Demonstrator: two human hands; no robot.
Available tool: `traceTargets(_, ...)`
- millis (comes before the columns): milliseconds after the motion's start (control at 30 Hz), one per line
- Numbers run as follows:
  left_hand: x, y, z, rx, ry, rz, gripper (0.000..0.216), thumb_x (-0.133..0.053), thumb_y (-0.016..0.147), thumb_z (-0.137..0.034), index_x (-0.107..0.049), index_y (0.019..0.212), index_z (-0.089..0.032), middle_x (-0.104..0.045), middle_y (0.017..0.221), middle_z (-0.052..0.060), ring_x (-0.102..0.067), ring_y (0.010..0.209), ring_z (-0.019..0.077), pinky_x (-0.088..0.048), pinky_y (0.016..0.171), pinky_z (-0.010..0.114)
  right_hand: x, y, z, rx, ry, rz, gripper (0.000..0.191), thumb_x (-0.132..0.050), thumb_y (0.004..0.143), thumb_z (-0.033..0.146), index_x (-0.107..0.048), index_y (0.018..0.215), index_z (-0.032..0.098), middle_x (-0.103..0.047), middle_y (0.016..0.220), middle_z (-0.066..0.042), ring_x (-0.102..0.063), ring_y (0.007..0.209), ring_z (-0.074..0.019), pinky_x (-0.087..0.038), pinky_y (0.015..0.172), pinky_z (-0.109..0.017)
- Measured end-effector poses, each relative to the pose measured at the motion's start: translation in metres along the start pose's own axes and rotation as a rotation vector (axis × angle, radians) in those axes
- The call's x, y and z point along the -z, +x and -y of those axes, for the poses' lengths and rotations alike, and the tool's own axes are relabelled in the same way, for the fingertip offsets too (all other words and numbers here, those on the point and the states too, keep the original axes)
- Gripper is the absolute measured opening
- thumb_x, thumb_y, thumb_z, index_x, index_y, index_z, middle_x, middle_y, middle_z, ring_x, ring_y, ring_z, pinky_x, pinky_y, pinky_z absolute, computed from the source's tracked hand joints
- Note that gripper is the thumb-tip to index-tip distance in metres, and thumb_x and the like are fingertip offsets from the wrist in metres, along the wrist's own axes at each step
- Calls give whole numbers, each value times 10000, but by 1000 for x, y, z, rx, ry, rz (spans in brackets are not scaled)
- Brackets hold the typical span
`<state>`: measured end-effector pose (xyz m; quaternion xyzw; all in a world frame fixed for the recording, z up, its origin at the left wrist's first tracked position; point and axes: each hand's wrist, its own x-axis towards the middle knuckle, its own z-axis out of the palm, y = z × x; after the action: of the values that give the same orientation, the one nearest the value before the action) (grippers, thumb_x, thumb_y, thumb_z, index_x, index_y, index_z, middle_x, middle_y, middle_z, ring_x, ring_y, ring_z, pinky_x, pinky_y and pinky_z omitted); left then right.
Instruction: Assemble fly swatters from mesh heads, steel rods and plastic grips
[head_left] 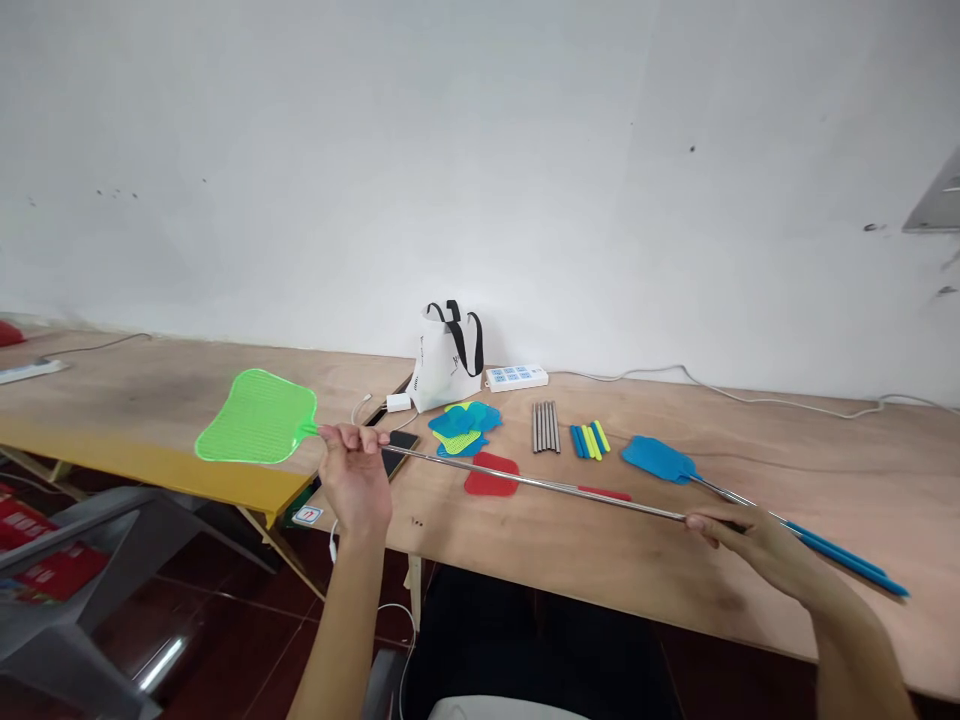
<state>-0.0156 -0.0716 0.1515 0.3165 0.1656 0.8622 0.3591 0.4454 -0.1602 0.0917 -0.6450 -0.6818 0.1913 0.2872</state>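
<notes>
Head view, rod (536,483), right hand (757,548) hiding end

Plastic swatter head (257,417), glossy; rod (536,483) shiny metal; tabletop (600,550) wood.

Soft, diffuse light (glare on floor (232,635))

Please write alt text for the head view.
Left hand and right hand hold a green swatter with a metal rod above a wooden table. On it lie piled swatter heads, metal tubes and coloured sticks, near a white bag.
</notes>
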Motion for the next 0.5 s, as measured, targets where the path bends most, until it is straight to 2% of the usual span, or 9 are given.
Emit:
traceTargets(167,-4,-6,6,81,11,26,498,-673,922,-546,-446,660,-188,-407,572,-60,-469,585,105,-483,683,254,10,-3,-20,-46,1,-14,581,-554,773,800,-698,623,257,-643,635,-47,-591,641,-232,-485,606,-330)
traceTargets(367,-6,-11,12,163,9,51,502,-640,921,-592,-457,677,-194,-473,582,-44,-544,623,132,-494,696,267,9,-1,-15,-81,35,-21,590,-584,733,818,-706,626,250,-648,651,-40,-593,653,-220,-500,631,-322)
traceTargets(500,-7,-15,16,120,26,31,530,-620,925,-613,-432,656,-197,-493,578,-40,-542,607,129,-491,686,267,9,-2,-13,-78,34,-63,589,-605,713,821,-759,680,253,-693,673,-60,-626,667,-234,-515,626,-328)
